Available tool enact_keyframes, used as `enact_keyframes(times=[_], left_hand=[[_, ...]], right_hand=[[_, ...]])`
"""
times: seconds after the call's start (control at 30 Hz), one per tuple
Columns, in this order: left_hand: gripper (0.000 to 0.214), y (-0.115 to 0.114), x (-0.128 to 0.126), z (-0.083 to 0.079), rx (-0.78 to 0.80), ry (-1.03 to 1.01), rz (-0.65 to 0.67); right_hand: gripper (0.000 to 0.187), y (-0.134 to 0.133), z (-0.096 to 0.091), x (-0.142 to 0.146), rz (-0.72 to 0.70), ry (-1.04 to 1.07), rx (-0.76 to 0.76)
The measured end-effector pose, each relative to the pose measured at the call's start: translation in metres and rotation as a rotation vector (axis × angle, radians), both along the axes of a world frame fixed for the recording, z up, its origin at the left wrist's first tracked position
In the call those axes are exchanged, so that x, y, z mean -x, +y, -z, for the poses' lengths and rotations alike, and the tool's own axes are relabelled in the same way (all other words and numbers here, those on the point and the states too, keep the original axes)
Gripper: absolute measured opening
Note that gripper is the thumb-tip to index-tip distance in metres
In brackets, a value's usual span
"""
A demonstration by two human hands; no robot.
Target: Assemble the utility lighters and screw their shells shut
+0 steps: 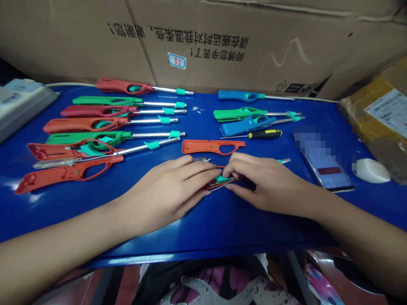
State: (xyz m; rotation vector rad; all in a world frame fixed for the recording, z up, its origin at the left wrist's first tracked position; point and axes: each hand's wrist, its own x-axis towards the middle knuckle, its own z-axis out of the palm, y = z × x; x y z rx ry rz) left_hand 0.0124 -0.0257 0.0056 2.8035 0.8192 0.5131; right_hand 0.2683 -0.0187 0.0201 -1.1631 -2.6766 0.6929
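Both hands meet at the middle of the blue table (203, 220). My left hand (173, 190) lies palm down over one end of a partly assembled red lighter (219, 182), its fingers pressed together on the lighter. My right hand (263, 184) pinches the lighter's teal trigger part from the other side. The metal tube tip of the lighter (284, 161) pokes out past my right hand. Just beyond my fingers lies an orange lighter shell half (211, 146).
Several finished and open lighters (104, 125) lie in rows at the left. More lighters (246, 118) and a black-and-yellow screwdriver (263, 134) lie at the centre right. A phone (329, 171), a white mouse (372, 170) and cardboard boxes (222, 42) are around.
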Motion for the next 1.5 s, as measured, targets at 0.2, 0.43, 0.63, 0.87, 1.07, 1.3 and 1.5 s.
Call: enact_keyframes(times=[0.2, 0.43, 0.63, 0.87, 1.07, 1.3, 1.5], left_hand=[[0.037, -0.001, -0.0003, 0.0003, 0.021, -0.01, 0.004], [0.038, -0.0016, -0.0001, -0.0006, 0.048, -0.015, -0.003], [0.032, -0.0016, -0.0009, 0.0009, 0.042, -0.022, 0.012], [0.027, -0.0002, -0.0004, 0.0006, 0.051, -0.02, 0.02], [0.031, -0.0014, -0.0005, -0.0008, 0.064, 0.004, 0.01], [0.033, -0.0017, -0.0006, 0.0, 0.041, 0.013, -0.006], [0.031, -0.0015, 0.0001, 0.0006, 0.008, -0.001, -0.021]], right_hand=[[0.013, -0.0003, 0.0012, -0.001, -0.024, 0.0, 0.003], [0.012, 0.0015, 0.0011, -0.0017, -0.026, -0.004, 0.01], [0.014, 0.0013, 0.0012, -0.0017, -0.03, 0.008, 0.019], [0.011, 0.0011, 0.0008, -0.0015, -0.021, 0.016, 0.018], [0.007, 0.0016, -0.0006, 0.0002, 0.029, 0.024, 0.056], [0.007, 0.0012, -0.0043, -0.0013, 0.024, 0.039, 0.09], [0.004, 0.0041, -0.0064, -0.0073, 0.011, 0.045, 0.069]])
